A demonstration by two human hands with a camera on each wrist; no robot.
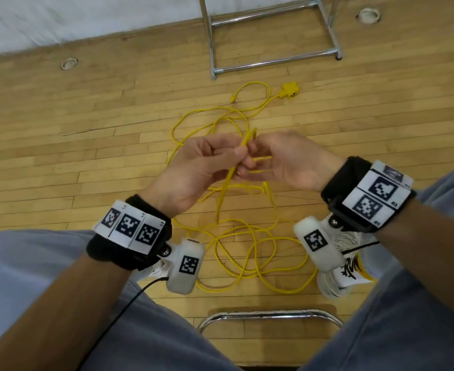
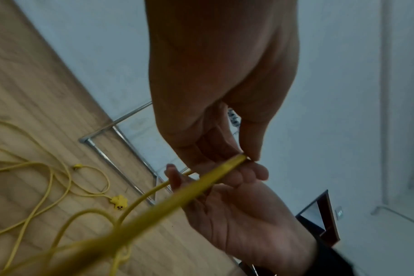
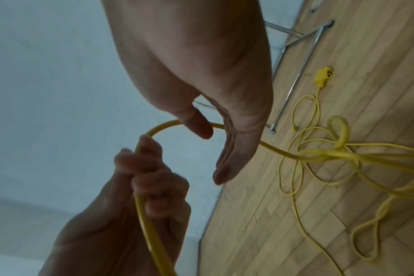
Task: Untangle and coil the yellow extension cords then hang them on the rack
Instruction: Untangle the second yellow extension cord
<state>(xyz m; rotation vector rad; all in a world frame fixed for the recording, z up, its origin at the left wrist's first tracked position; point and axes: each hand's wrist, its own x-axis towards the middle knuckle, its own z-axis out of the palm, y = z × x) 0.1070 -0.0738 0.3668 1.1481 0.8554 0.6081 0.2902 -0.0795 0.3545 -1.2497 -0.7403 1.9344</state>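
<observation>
A long yellow extension cord [image 1: 247, 253] lies tangled in loops on the wooden floor between my feet. Its yellow socket block [image 1: 290, 91] and plug [image 1: 235, 99] lie farther out, near the chrome rack [image 1: 271, 61]. Both hands are raised over the tangle and meet at a bend of the cord. My left hand [image 1: 240, 152] pinches the cord [image 2: 201, 184] between thumb and fingers, seen as a closed fist round it in the right wrist view [image 3: 151, 179]. My right hand [image 3: 213, 155] has straight fingers; the bend runs past its thumb [image 3: 199, 127]. A knot [image 1: 264, 187] hangs below the hands.
Only the rack's lower bars show, against a white wall. A chrome chair bar [image 1: 271, 315] sits between my grey-trousered knees. A white shoe [image 1: 349, 266] stands by the cord loops. Round floor fittings [image 1: 69, 63] [image 1: 369, 15] lie to either side.
</observation>
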